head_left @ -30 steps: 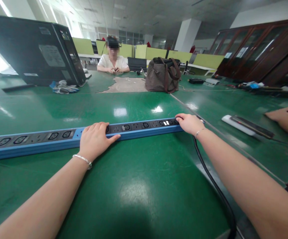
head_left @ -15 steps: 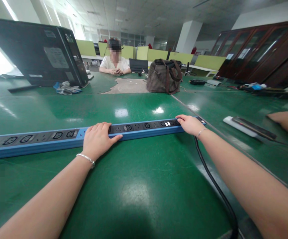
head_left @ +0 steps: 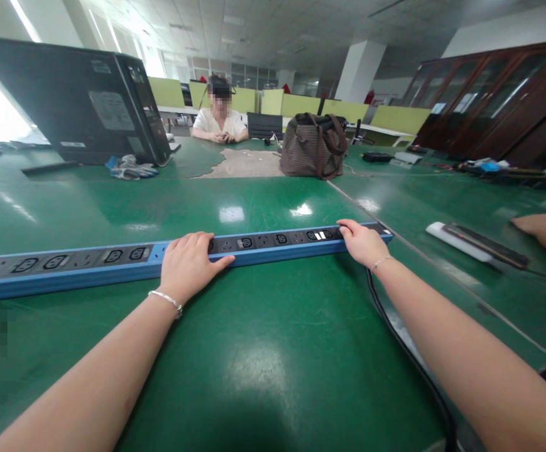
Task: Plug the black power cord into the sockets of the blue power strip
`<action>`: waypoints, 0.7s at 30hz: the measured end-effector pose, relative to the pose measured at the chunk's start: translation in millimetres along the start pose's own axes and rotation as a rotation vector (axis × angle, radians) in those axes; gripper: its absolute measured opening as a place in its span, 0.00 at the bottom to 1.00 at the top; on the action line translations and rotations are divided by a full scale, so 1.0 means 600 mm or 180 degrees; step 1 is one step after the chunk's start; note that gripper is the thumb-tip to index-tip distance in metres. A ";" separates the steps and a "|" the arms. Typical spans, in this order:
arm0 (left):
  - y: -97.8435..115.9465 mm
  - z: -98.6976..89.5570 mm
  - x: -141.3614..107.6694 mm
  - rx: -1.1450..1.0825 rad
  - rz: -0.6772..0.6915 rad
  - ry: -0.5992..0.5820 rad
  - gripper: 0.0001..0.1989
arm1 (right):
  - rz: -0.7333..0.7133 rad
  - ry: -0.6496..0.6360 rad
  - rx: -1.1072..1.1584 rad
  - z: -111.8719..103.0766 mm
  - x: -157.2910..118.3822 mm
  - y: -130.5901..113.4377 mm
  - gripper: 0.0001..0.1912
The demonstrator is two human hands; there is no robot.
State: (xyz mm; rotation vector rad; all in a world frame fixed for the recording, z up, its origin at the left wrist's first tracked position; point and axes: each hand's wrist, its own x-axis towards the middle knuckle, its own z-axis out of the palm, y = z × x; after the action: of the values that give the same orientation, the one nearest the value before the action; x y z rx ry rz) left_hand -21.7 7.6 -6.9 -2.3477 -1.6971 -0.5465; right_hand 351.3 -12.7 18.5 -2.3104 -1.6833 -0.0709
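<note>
A long blue power strip (head_left: 273, 253) with a row of black sockets lies across the green table, its left end running out of view. My left hand (head_left: 188, 262) grips it near the middle, the fingers over the top and the thumb along the front side. Close to the right end, my right hand (head_left: 361, 242) is closed around the same strip, thumb on top, with its lower fingers hidden. A thick black cable (head_left: 407, 355) drops from below my right wrist towards the table's near edge.
Beyond the strip stand a black computer case (head_left: 103, 107), gloves (head_left: 131, 167) and a brown bag (head_left: 308, 150). A person (head_left: 219, 122) sits opposite. On the right lie a white-and-black bar (head_left: 477, 243) and another person's hand (head_left: 543, 227).
The whole view has shifted very slightly. Both hands keep their places on the power strip, and the strip shows no clear movement on the table.
</note>
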 end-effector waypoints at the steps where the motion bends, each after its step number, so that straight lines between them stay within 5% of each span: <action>1: 0.000 0.000 0.000 -0.0003 -0.0005 0.0004 0.33 | 0.0011 0.0014 0.0016 -0.001 -0.001 -0.001 0.24; 21: -0.002 0.004 0.000 0.0076 0.0004 0.0036 0.34 | -0.0243 0.0406 0.0433 0.011 0.008 0.018 0.20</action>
State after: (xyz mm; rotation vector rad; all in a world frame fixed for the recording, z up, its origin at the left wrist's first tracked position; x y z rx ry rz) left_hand -22.4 9.0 -8.8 -2.3247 -1.6876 -0.5355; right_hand 362.1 -9.9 10.9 -2.0975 -1.6587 -0.1131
